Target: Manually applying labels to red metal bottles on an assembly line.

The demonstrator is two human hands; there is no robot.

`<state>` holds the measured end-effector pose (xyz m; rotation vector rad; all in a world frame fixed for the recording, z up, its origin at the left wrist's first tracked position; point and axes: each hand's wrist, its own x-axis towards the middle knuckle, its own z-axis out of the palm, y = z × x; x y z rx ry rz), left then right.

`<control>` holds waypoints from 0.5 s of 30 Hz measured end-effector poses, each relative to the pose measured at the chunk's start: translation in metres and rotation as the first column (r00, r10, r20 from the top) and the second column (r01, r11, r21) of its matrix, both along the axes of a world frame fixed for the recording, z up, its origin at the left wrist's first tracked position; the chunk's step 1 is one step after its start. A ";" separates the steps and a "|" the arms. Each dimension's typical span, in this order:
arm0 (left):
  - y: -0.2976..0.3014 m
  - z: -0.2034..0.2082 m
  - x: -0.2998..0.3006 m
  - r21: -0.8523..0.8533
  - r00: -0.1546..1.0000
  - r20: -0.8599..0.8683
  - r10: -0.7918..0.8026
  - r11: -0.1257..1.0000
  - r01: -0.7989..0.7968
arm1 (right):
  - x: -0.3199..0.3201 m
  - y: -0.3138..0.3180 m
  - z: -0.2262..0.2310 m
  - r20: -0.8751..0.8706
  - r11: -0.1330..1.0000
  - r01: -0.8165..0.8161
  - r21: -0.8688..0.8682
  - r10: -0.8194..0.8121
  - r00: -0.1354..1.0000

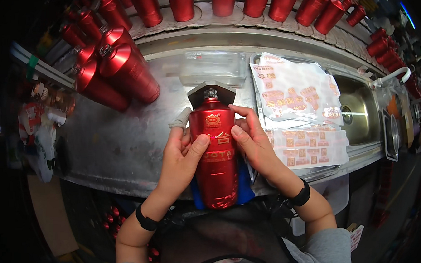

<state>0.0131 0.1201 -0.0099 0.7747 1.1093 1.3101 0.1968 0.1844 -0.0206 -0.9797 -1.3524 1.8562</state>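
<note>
A glossy red bottle [220, 172] with gold decals on its front lies in front of me, its neck pointing away. My left hand [182, 149] grips its left side, the thumb pressed on the front near the decals; a pale cover wraps one fingertip. From the right, my right hand [253, 141] holds the other side, thumb also on the front. Behind the bottle's neck stands a dark angular support [226, 95]. A blue cloth [245, 193] shows under the bottle's lower end.
Decal sheets [296, 93] lie in a tray at the right, before a metal sink [359, 110] with a white faucet [398, 77]. A clear shallow tray [214, 67] sits behind the bottle. Several red bottles [130, 75] stand at the left; more line a conveyor [211, 22] at the back.
</note>
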 end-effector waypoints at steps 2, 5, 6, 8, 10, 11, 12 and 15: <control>0.000 0.001 0.000 -0.018 1.000 -0.019 -0.013 1.000 0.013 | 0.000 0.000 -0.002 -0.008 1.000 0.006 0.001 -0.006 1.000; 0.001 0.002 -0.002 -0.025 0.999 -0.025 -0.029 0.999 0.029 | -0.002 -0.002 -0.001 -0.031 0.999 0.018 0.039 -0.017 0.999; 0.001 0.001 -0.002 -0.020 0.999 -0.025 -0.027 0.999 0.026 | -0.002 -0.002 -0.001 -0.003 0.998 0.016 0.064 -0.015 1.000; 0.002 0.001 -0.001 -0.014 0.999 -0.027 -0.029 0.999 0.029 | -0.001 -0.001 -0.002 0.023 0.996 0.018 0.089 -0.020 1.000; 0.004 0.003 0.001 -0.026 0.999 -0.045 -0.001 1.000 0.000 | -0.001 0.000 -0.006 -0.014 0.998 0.020 0.054 -0.019 1.000; 0.005 0.005 0.003 -0.026 0.999 -0.046 -0.006 1.000 0.004 | -0.001 0.001 -0.008 -0.015 0.998 0.025 0.054 -0.024 1.000; 0.006 0.008 0.008 -0.005 0.996 -0.067 0.052 0.999 -0.053 | -0.001 0.001 -0.009 -0.029 0.999 0.026 0.026 -0.026 0.999; 0.009 0.016 0.015 -0.006 0.984 -0.156 0.081 0.997 -0.083 | -0.001 0.000 -0.005 -0.004 0.999 0.025 0.031 -0.025 1.000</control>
